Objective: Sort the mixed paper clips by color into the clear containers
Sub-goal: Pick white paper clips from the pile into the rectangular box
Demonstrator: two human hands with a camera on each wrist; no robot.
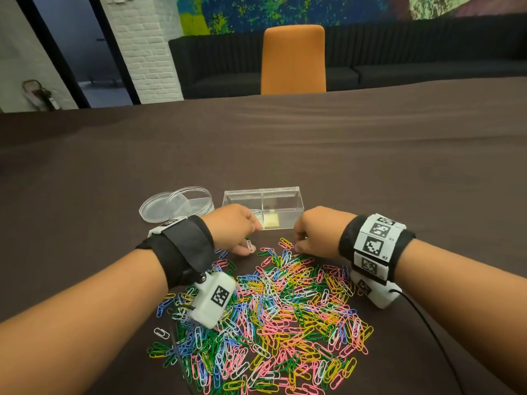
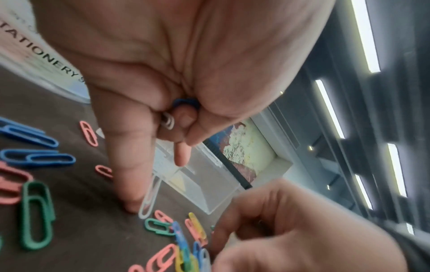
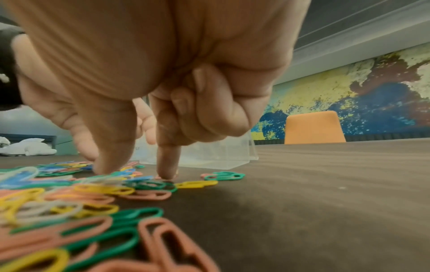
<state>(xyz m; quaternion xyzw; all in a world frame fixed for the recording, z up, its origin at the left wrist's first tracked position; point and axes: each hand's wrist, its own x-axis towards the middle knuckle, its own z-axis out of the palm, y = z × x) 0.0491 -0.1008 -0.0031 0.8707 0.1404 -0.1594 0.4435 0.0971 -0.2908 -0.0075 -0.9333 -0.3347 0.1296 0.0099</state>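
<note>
- Left hand [image 1: 232, 225]: at the far-left edge of the paper clip pile [image 1: 265, 317]. In the left wrist view, one extended finger presses the bench beside a white clip [image 2: 150, 200], while the curled fingers [image 2: 184, 117] hold a few clips already gathered; a white one and a blue one show in the fist.
- Right hand [image 1: 316, 232]: at the far-right edge of the pile. In the right wrist view, thumb and forefinger tips [image 3: 166, 165] touch down among the clips, the other fingers curled in. Whether a clip is pinched between them cannot be told.
- Step in hand, as judged: picking single clips from the pile's sparse far fringe. It goes best by sliding one clip clear of its neighbours with a fingertip before lifting, as tangled clips tend to come up in chains, and by keeping one colour per fist so nothing is dropped in the wrong section.
- Rectangular clear box [image 1: 263, 208]: on the bench [image 1: 370, 166] just beyond both hands, split by a central divider. A pale square patch shows through its front wall; no sorted clips can be made out inside.
- Round clear dish [image 1: 194, 201]: left of the box, divided into sections, apparently holding nothing. A clear lid [image 1: 156, 209] leans against its left side.
</note>
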